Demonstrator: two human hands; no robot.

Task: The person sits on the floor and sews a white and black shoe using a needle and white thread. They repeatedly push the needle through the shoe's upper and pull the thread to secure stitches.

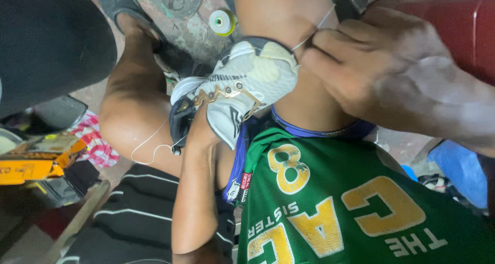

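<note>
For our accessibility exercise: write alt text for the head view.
A right hand pulls white thread taut from a white sneaker wedged between bare knees, the left arm reaching into it. A thread spool lies on the floor.

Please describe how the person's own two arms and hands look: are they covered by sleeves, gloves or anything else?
Both are bare. The right hand wears no glove, ring or watch, and its wrist shows no sleeve. The left forearm is also uncovered, long and slim, with no band or bracelet; its hand is mostly hidden behind the white shoe. The green sleeveless jersey leaves the arms uncovered.
</note>
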